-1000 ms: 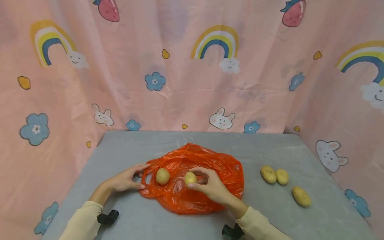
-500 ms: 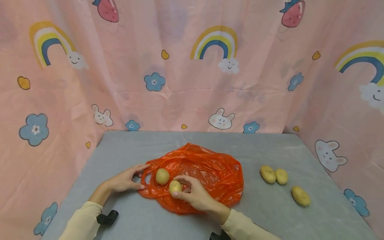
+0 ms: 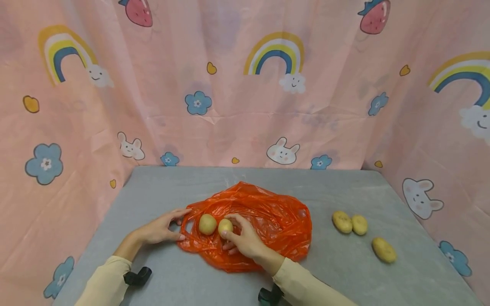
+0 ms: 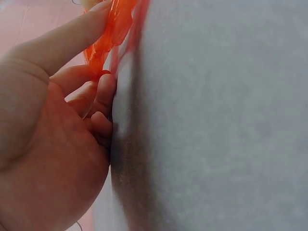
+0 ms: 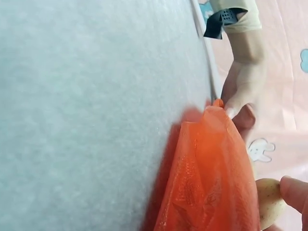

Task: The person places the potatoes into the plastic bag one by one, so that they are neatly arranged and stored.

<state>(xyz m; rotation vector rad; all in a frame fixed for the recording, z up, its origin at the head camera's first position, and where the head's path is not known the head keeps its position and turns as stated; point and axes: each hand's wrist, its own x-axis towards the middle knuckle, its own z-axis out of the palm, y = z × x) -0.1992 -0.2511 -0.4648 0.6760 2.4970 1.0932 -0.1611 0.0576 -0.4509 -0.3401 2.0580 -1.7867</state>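
Note:
An orange plastic bag (image 3: 264, 212) lies spread on the table. At its left end, my left hand (image 3: 160, 228) grips the bag's edge beside the handle loop; in the left wrist view the thumb touches the plastic and other fingers curl behind it. One potato (image 3: 207, 224) sits on the bag near that hand. Just right of it, my right hand (image 3: 246, 240) pinches a second potato (image 3: 225, 227) between thumb and fingers, over the bag. The right wrist view shows this potato (image 5: 269, 202) partly behind the plastic, with a fingertip against it.
Two potatoes (image 3: 342, 222) lie touching each other on the grey table (image 3: 344, 276), right of the bag. Another potato (image 3: 384, 250) lies nearer the front right. A pink printed curtain (image 3: 229, 127) encloses the table's back and sides.
My right hand has moved left with its potato, then slightly back toward the far side, bringing it beside the other potato. My left hand has stayed at the bag's edge.

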